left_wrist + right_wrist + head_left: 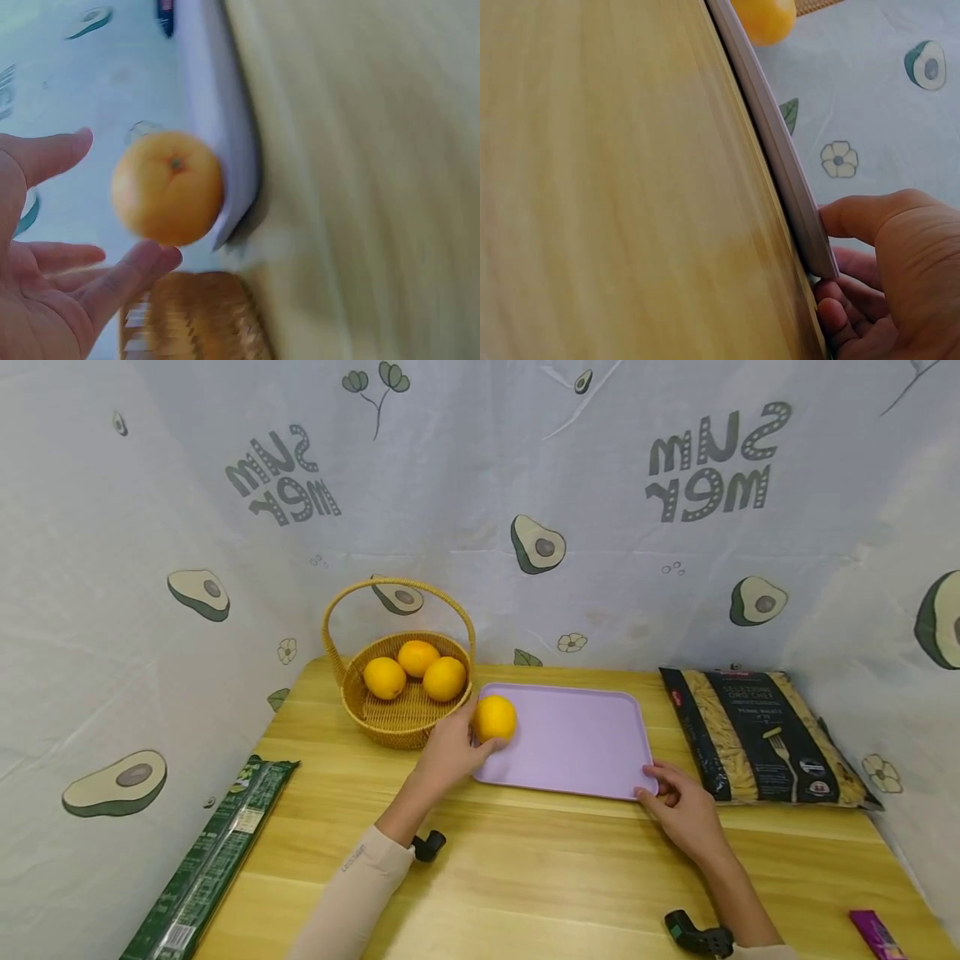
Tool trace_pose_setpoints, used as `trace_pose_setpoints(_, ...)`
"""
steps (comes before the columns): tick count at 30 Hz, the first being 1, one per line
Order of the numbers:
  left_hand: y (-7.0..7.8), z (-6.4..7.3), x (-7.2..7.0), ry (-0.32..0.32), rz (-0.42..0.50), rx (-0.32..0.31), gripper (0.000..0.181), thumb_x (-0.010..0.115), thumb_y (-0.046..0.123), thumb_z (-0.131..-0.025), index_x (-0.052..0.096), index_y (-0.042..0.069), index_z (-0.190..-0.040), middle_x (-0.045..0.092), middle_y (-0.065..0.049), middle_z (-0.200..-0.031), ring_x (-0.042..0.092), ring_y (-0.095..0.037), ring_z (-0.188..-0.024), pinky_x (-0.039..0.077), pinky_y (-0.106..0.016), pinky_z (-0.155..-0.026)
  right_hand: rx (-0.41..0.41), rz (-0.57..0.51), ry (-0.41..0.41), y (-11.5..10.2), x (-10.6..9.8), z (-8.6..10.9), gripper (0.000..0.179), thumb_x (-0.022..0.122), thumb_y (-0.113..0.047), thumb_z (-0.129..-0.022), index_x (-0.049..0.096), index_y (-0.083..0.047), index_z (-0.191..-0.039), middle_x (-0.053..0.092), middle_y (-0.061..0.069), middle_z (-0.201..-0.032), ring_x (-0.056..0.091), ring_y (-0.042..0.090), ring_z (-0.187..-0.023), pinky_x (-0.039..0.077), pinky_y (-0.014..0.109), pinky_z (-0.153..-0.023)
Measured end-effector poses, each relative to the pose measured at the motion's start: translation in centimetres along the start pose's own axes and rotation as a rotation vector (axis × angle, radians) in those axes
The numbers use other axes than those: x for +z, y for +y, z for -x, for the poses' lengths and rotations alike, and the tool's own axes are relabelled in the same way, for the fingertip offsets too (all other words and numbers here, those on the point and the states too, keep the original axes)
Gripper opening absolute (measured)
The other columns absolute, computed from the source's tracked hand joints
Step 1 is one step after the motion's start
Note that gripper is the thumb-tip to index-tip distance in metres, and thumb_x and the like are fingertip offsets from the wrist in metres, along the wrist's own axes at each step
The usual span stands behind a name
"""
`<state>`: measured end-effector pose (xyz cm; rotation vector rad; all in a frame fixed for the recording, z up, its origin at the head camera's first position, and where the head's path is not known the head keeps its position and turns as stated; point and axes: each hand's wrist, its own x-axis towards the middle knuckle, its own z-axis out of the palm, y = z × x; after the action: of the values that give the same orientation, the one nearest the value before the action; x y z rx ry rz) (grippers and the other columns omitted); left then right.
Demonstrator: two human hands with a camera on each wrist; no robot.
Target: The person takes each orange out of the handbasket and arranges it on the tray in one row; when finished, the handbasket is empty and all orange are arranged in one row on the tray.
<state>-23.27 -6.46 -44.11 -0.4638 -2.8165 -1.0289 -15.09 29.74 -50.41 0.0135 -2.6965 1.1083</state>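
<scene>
An orange [496,718] sits at the left end of a lilac tray [577,739]. Around its left side is my left hand [455,745], thumb and fingers spread; in the left wrist view there is a gap between the thumb and the orange [168,189], with fingertips right at its lower edge. My right hand [684,810] pinches the tray's near right corner, thumb on one face and fingers beneath, as the right wrist view shows along the tray's rim [784,161]. Behind the left hand, a wicker basket [397,731] with a tall handle holds three more oranges [444,679].
A pack of penne pasta [772,739] lies to the right of the tray. A long green packet [213,860] lies along the table's left edge. Near the front right is a small purple wrapper [876,933]. A printed curtain [465,485] closes off the back and sides.
</scene>
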Motion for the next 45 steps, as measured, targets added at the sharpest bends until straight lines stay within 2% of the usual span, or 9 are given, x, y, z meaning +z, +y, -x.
trace_pose_setpoints(3, -0.6, 0.8, -1.7, 0.026, 0.093, -0.003, 0.080, 0.081, 0.041, -0.089, 0.048, 0.004, -0.153, 0.069, -0.020, -0.130, 0.073, -0.031, -0.095, 0.061, -0.041, -0.084, -0.002, 0.000, 0.003, 0.0, 0.0, 0.1, 0.046, 0.078, -0.021, -0.092, 0.068, 0.005, -0.129, 0.065, 0.019, -0.114, 0.046, 0.002, -0.073, 0.038, 0.013, -0.063)
trace_pose_setpoints(8, -2.4, 0.6, -5.1, 0.114, 0.166, 0.020, 0.066, 0.078, 0.042, -0.091, 0.060, 0.003, -0.142, 0.068, -0.020, -0.135, 0.075, -0.034, -0.106, 0.062, -0.044, -0.087, -0.008, -0.004, 0.021, 0.0, 0.0, 0.0, 0.046, 0.079, -0.020, -0.092, 0.068, 0.005, -0.129, 0.064, 0.022, -0.121, 0.046, 0.003, -0.073, 0.037, 0.012, -0.063)
trace_pose_setpoints(13, -5.6, -1.0, -8.0, 0.117, 0.088, 0.003, 0.061, 0.074, 0.044, -0.094, 0.062, 0.006, -0.140, 0.066, -0.017, -0.138, 0.071, -0.036, -0.115, 0.059, -0.048, -0.095, -0.014, -0.001, 0.017, 0.0, 0.0, 0.0, 0.045, 0.078, -0.020, -0.092, 0.068, 0.005, -0.128, 0.062, 0.024, -0.131, 0.046, 0.003, -0.074, 0.036, 0.012, -0.063)
trace_pose_setpoints(18, -9.1, -2.4, -9.6, 0.096, -0.054, -0.025, 0.059, 0.073, 0.039, -0.096, 0.059, 0.007, -0.143, 0.057, -0.018, -0.148, 0.051, -0.043, -0.137, 0.041, -0.059, -0.113, -0.028, 0.008, 0.005, -0.1, 0.1, -0.1, 0.045, 0.078, -0.022, -0.092, 0.069, 0.004, -0.128, 0.063, 0.023, -0.128, 0.047, 0.006, -0.075, 0.036, 0.013, -0.064)
trace_pose_setpoints(21, -10.5, -2.8, -10.0, 0.111, -0.089, -0.060, 0.060, 0.074, 0.034, -0.095, 0.056, 0.005, -0.145, 0.046, -0.020, -0.156, 0.036, -0.046, -0.146, 0.032, -0.064, -0.118, -0.045, 0.008, -0.003, -0.2, 0.1, -0.2, 0.045, 0.078, -0.023, -0.092, 0.069, 0.002, -0.128, 0.062, 0.025, -0.133, 0.048, 0.006, -0.075, 0.036, 0.014, -0.065)
trace_pose_setpoints(24, -11.5, -3.1, -10.0, 0.114, -0.107, -0.102, 0.064, 0.074, 0.033, -0.094, 0.052, 0.006, -0.148, 0.034, -0.023, -0.162, 0.028, -0.048, -0.150, 0.033, -0.066, -0.117, -0.052, 0.008, -0.002, -0.2, 0.0, -0.2, 0.044, 0.079, -0.023, -0.091, 0.070, 0.003, -0.127, 0.059, 0.027, -0.139, 0.048, 0.005, -0.075, 0.037, 0.015, -0.065)
trace_pose_setpoints(27, -12.0, -3.4, -9.8, 0.084, -0.139, -0.148, 0.070, 0.073, 0.033, -0.095, 0.045, 0.008, -0.154, 0.024, -0.023, -0.166, 0.025, -0.050, -0.151, 0.035, -0.068, -0.115, -0.042, 0.014, 0.003, -0.2, 0.0, -0.1, 0.045, 0.078, -0.023, -0.091, 0.070, 0.004, -0.126, 0.059, 0.027, -0.139, 0.048, 0.005, -0.075, 0.037, 0.015, -0.065)
trace_pose_setpoints(38, -12.3, -4.7, -9.4, -0.031, -0.201, -0.235, 0.084, 0.073, 0.031, -0.095, 0.030, 0.010, -0.163, 0.011, -0.028, -0.169, 0.029, -0.058, -0.147, 0.034, -0.070, -0.114, -0.027, 0.012, 0.029, -0.3, 0.4, -0.1, 0.042, 0.077, -0.017, -0.092, 0.069, 0.006, -0.125, 0.061, 0.028, -0.134, 0.047, 0.005, -0.073, 0.037, 0.015, -0.063)
trace_pose_setpoints(45, -12.4, -5.2, -9.2, -0.006, -0.215, -0.238, 0.087, 0.074, 0.031, -0.095, 0.026, 0.009, -0.164, 0.017, -0.029, -0.165, 0.048, -0.057, -0.132, 0.045, -0.066, -0.106, -0.019, 0.012, 0.024, -0.4, 0.4, -0.2, 0.043, 0.076, -0.018, -0.093, 0.068, 0.006, -0.128, 0.060, 0.027, -0.137, 0.047, 0.003, -0.072, 0.038, 0.015, -0.063)
